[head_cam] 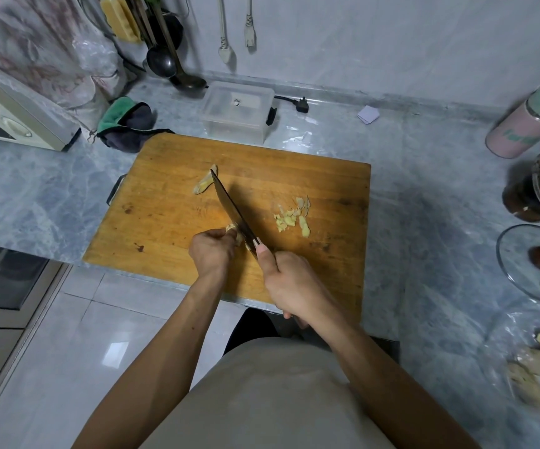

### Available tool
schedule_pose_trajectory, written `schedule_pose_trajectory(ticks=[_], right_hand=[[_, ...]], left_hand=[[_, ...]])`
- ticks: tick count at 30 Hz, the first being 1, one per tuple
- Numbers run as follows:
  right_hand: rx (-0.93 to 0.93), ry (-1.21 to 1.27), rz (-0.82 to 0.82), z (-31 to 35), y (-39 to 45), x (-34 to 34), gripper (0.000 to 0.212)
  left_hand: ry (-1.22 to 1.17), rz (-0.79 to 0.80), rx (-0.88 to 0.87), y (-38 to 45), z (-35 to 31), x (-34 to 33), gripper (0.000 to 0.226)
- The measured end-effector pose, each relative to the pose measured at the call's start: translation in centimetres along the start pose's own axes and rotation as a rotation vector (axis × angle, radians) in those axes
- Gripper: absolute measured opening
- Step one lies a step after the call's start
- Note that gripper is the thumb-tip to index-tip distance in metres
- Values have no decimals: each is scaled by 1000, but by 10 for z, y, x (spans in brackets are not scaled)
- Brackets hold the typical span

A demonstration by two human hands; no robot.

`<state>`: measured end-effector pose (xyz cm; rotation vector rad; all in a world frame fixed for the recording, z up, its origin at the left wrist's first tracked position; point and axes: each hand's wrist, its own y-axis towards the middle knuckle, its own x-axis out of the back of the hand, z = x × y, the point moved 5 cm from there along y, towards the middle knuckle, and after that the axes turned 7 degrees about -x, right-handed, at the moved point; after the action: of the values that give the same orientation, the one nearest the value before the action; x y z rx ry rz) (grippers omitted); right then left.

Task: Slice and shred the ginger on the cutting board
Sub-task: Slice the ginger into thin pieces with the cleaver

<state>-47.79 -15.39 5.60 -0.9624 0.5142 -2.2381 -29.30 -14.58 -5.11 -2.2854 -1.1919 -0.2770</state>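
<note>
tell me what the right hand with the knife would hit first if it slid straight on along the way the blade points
Probably the ginger piece beside the tip of the knife; the right hand points up-left across the cutting board. Depth is unclear, so the blade might pass just beside it.

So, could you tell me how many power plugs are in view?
3: two white plugs hang on the wall, and one black plug lies on the counter behind the clear box.

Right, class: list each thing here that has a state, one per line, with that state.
Left hand: pinning a ginger piece.
Right hand: gripping the knife.
Ginger slices: cut, piled right of the blade.
Plastic box: lid on.
Glass lid: lying on the counter.
</note>
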Motion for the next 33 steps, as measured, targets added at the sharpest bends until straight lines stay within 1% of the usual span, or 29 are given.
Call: schedule_pose_trajectory(ticks=[3, 8, 20, 28, 31, 33], right_hand=[[11, 1, -15, 2, -2, -1, 60], [13, 3, -18, 2, -3, -2, 59], [-5, 42, -11, -4, -3, -1, 59], [-12, 21, -5, -6, 1, -4, 63], [-12, 28, 2, -7, 1, -4, 62], [-5, 26, -2, -7, 1, -4, 61]], left_hand=[[-8, -1, 4, 1, 1, 0, 22], [-14, -9, -2, -4, -4, -1, 20], [22, -17, -13, -7, -7, 2, 28], [29, 25, 24, -7, -5, 3, 24], [43, 29, 27, -8, -8, 3, 16], [71, 30, 25, -9, -11, 4, 15]])
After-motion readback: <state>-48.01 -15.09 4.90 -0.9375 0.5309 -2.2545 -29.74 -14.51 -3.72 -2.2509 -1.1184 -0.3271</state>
